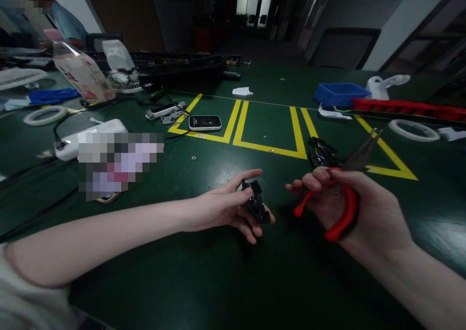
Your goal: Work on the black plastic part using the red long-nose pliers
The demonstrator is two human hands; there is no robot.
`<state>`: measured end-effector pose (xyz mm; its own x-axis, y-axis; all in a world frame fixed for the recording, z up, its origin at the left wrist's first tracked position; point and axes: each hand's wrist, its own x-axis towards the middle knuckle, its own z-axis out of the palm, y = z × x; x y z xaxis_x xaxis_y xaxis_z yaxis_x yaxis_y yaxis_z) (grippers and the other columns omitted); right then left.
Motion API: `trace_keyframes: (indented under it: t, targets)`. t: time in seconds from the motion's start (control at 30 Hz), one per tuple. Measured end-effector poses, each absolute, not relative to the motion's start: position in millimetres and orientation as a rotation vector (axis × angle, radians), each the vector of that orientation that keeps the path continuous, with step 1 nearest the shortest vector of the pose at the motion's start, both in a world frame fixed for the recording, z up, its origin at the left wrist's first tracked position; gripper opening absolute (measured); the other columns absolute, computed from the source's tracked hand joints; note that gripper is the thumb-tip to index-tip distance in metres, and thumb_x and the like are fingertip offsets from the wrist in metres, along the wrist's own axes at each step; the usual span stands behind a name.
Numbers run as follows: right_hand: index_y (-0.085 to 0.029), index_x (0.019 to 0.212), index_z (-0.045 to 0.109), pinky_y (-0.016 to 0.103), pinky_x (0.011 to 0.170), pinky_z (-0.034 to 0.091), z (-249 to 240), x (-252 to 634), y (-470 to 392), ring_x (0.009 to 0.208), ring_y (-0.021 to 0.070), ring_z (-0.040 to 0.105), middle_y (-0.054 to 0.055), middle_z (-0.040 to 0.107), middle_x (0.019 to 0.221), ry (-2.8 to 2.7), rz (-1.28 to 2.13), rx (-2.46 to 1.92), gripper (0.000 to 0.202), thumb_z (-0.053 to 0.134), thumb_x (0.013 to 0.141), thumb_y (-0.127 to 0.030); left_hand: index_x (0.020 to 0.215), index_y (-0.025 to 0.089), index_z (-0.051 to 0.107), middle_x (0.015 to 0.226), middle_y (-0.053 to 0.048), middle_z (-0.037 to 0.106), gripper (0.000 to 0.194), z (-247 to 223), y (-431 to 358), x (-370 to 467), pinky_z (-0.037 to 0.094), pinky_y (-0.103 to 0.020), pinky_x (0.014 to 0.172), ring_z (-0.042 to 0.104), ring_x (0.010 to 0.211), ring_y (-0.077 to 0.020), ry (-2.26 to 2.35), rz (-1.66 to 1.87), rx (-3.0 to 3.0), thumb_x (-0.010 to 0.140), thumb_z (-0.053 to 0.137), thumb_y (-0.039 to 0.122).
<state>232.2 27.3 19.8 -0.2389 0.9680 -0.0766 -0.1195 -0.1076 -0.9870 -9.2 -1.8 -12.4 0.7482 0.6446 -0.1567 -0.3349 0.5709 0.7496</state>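
Note:
Between the thumb and fingers of my left hand (225,205) is a small black plastic part (257,201), held just above the green table (204,272). My right hand (374,204) grips red-handled pliers (344,218), their grey jaws pointing up and away to the right. The handles stand apart in the palm, and a little space separates the two hands. Just beyond the pliers lies a black, shiny bundle (322,151) whose details I cannot make out.
Yellow tape (269,150) marks frames on the table. A white device (205,123), a power strip (91,138), a bottle (82,70) and a tape roll (45,115) lie leftward. A blue bin (340,95) and red strip (404,110) are right. Another person (67,19) sits far left.

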Motion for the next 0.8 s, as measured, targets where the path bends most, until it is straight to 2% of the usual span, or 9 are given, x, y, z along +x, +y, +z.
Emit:
trace_keyframes:
  t: [0.1, 0.17, 0.23, 0.3, 0.4, 0.53, 0.6, 0.7, 0.8]
  targets:
    - [-0.027, 0.072, 0.047, 0.049, 0.091, 0.057, 20, 232, 28, 0.074, 0.0228, 0.065, -0.001, 0.047, 0.063, -1.357, 1.407, -1.054, 0.018, 0.046, 0.089, -0.031, 0.152, 0.034, 0.012, 0.104, -0.004, 0.067, 0.093, -8, -4, -10, 0.055, -0.033, 0.074, 0.068, 0.08, -0.0145, 0.469, 0.612, 0.844, 0.085, 0.076, 0.024]
    - [-0.027, 0.072, 0.045, 0.048, 0.08, 0.059, 21, 231, 29, 0.068, 0.023, 0.064, 0.0, 0.048, 0.063, -1.477, 1.312, -1.052, 0.02, 0.042, 0.091, -0.031, 0.15, 0.033, 0.015, 0.103, -0.002, 0.066, 0.101, -4, -6, -10, 0.053, -0.03, 0.074, 0.067, 0.081, -0.0127, 0.494, 0.611, 0.931, 0.076, 0.077, 0.003]
    - [-0.027, 0.073, 0.044, 0.044, 0.066, 0.058, 22, 233, 29, 0.063, 0.0222, 0.062, 0.0, 0.048, 0.063, -1.615, 1.166, -1.038, 0.02, 0.04, 0.093, -0.031, 0.146, 0.031, 0.02, 0.099, 0.0, 0.065, 0.101, -2, -8, -10, 0.052, -0.029, 0.077, 0.066, 0.085, -0.0125, 0.54, 0.607, 1.02, 0.071, 0.076, -0.006]
    - [-0.026, 0.076, 0.048, 0.04, 0.059, 0.055, 21, 236, 29, 0.063, 0.0216, 0.061, 0.001, 0.053, 0.067, -1.762, 0.944, -1.023, 0.017, 0.046, 0.092, -0.031, 0.141, 0.028, 0.026, 0.094, 0.001, 0.064, 0.091, 0, -9, -9, 0.052, -0.031, 0.08, 0.066, 0.087, -0.0139, 0.593, 0.609, 1.087, 0.072, 0.077, -0.003]
    - [-0.026, 0.084, 0.059, 0.037, 0.059, 0.05, 16, 243, 28, 0.067, 0.0206, 0.059, 0.002, 0.06, 0.077, -1.992, 0.525, -0.981, 0.006, 0.064, 0.085, -0.026, 0.134, 0.026, 0.034, 0.092, 0.0, 0.062, 0.079, 1, -11, -9, 0.054, -0.035, 0.079, 0.065, 0.087, -0.0174, 0.699, 0.612, 1.191, 0.073, 0.082, 0.009]
    - [-0.021, 0.106, 0.062, 0.041, 0.071, 0.05, 0, 245, 25, 0.083, 0.025, 0.062, 0.008, 0.065, 0.094, -2.247, 0.094, -0.845, 0.029, 0.069, 0.078, -0.018, 0.126, 0.022, 0.046, 0.099, -0.003, 0.06, 0.076, 2, -11, -10, 0.054, -0.04, 0.079, 0.063, 0.092, -0.0237, 0.857, 0.679, 1.478, 0.064, 0.091, 0.028]
    - [-0.019, 0.102, 0.061, 0.04, 0.07, 0.049, -7, 242, 25, 0.081, 0.025, 0.06, 0.008, 0.065, 0.09, -2.328, -0.037, -0.784, 0.023, 0.067, 0.079, -0.018, 0.123, 0.02, 0.051, 0.106, -0.005, 0.06, 0.076, 1, -10, -10, 0.052, -0.042, 0.083, 0.061, 0.098, -0.0265, 0.898, 0.723, 1.672, 0.06, 0.092, 0.035]
    - [-0.02, 0.085, 0.056, 0.037, 0.063, 0.045, -13, 238, 25, 0.074, 0.023, 0.056, 0.007, 0.061, 0.079, -2.396, -0.16, -0.758, 0.007, 0.063, 0.083, -0.018, 0.126, 0.018, 0.052, 0.117, -0.009, 0.058, 0.08, -1, -9, -11, 0.051, -0.043, 0.088, 0.059, 0.106, -0.0291, 0.923, 0.725, 1.835, 0.06, 0.091, 0.04]
    - [-0.021, 0.083, 0.054, 0.039, 0.07, 0.048, -14, 237, 26, 0.082, 0.0257, 0.058, 0.009, 0.063, 0.082, -2.439, -0.207, -0.766, 0.007, 0.061, 0.084, -0.018, 0.132, 0.018, 0.048, 0.122, -0.01, 0.058, 0.084, -2, -8, -11, 0.051, -0.042, 0.088, 0.058, 0.109, -0.029, 0.922, 0.707, 1.863, 0.062, 0.09, 0.04]
